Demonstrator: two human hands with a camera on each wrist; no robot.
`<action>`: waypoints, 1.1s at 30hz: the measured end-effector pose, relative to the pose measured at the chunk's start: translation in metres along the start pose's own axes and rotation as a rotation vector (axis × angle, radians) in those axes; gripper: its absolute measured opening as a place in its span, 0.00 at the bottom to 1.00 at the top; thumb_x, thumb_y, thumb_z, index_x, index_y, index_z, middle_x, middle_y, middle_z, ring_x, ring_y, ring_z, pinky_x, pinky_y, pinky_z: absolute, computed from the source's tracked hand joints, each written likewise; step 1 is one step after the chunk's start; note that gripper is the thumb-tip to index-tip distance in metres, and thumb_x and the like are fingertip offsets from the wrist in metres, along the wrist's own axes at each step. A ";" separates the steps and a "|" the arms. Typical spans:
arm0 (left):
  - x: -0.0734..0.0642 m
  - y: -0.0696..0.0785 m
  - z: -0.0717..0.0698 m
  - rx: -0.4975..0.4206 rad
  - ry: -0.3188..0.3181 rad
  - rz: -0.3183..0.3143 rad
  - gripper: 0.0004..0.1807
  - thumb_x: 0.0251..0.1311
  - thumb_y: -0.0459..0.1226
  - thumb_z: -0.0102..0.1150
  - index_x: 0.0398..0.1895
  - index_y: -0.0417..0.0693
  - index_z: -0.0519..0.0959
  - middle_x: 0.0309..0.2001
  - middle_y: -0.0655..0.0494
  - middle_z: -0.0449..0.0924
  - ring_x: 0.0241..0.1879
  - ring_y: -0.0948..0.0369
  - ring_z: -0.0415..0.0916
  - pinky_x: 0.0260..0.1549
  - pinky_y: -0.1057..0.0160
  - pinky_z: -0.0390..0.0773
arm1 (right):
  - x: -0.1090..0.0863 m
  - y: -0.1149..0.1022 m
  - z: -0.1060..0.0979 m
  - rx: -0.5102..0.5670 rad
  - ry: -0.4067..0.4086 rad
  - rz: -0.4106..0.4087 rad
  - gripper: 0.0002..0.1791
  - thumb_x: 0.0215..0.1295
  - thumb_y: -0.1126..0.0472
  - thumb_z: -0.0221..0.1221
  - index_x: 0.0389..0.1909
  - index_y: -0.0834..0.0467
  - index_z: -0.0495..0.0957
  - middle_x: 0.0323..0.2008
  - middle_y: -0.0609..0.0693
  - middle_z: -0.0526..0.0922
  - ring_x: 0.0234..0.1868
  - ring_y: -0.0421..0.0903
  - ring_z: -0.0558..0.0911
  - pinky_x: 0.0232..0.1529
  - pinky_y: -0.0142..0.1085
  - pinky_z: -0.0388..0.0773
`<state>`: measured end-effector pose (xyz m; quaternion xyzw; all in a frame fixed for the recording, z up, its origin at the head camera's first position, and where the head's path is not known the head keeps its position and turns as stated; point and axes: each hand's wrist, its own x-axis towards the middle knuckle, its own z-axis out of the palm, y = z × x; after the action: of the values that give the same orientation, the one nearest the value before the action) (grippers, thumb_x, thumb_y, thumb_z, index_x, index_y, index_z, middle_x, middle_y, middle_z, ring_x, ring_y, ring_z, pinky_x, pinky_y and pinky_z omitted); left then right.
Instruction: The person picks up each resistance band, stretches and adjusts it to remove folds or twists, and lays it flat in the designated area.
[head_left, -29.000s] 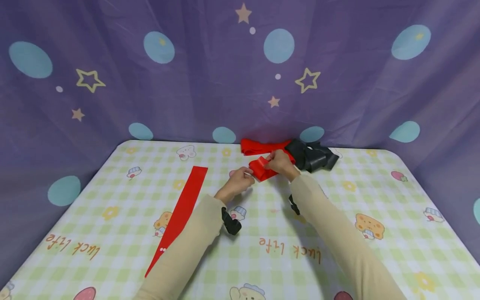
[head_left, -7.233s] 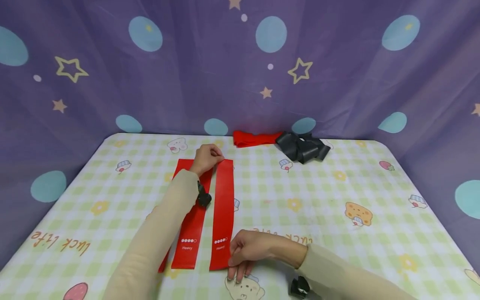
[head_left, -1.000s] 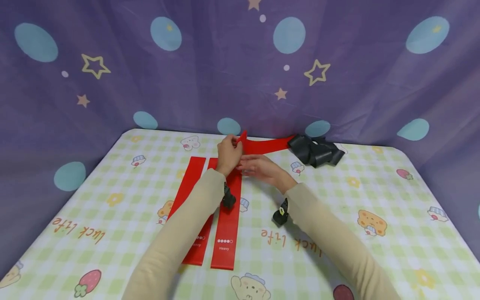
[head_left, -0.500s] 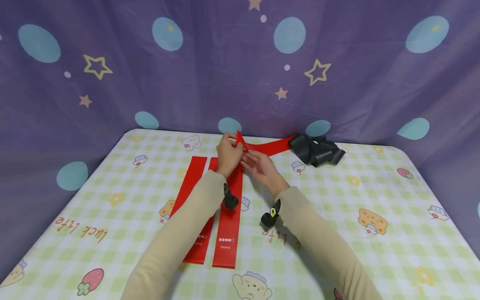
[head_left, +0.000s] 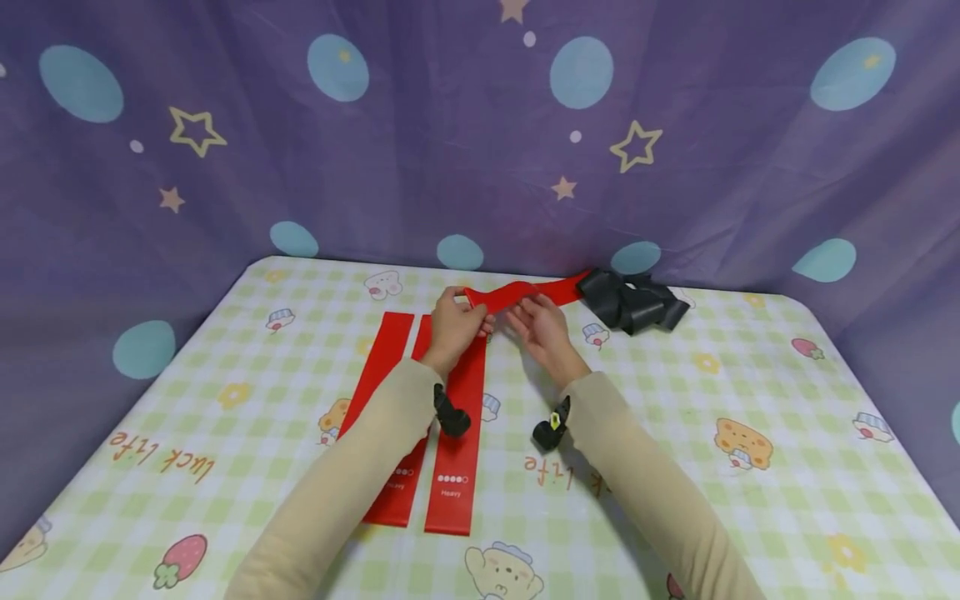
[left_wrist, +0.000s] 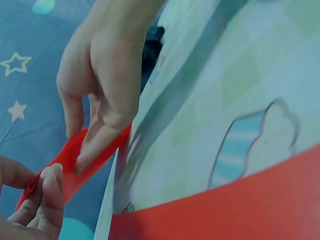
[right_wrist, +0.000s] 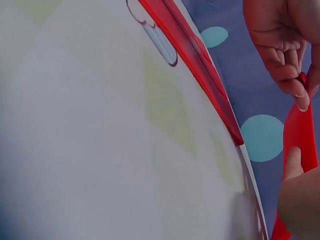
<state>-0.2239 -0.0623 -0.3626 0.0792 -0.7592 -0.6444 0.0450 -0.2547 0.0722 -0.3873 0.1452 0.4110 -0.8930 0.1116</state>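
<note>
My left hand pinches the near end of a red resistance band, raised off the table at the back. My right hand holds the same band farther along, with a finger and thumb on its two faces, as the left wrist view shows. Rightward, the band runs back to a heap of black bands. Several flat red bands lie side by side below my left forearm: a left one, a middle one partly under the sleeve, and a right one printed "Heavy" with white dots.
A table with a green and white checked cloth carries everything. Its far edge meets a purple curtain with stars and blue spots. Small black wrist cameras hang under both wrists.
Three red bands have come to lie flat, up from one 29 seconds ago. In the last second both hands have taken the back band's end, straightened its fold and drawn slightly apart.
</note>
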 end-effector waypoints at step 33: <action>-0.054 -0.008 0.001 -0.075 -0.188 -0.099 0.04 0.64 0.32 0.49 0.38 0.40 0.67 0.32 0.40 0.85 0.22 0.63 0.83 0.33 0.62 0.84 | 0.007 -0.010 -0.011 -0.392 0.270 -0.145 0.40 0.62 0.67 0.56 0.73 0.62 0.48 0.61 0.54 0.67 0.46 0.42 0.75 0.45 0.26 0.75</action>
<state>-0.1704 -0.0526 -0.3690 0.0541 -0.7307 -0.6783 -0.0554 -0.2628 0.0866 -0.3893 0.2091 0.5969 -0.7744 0.0173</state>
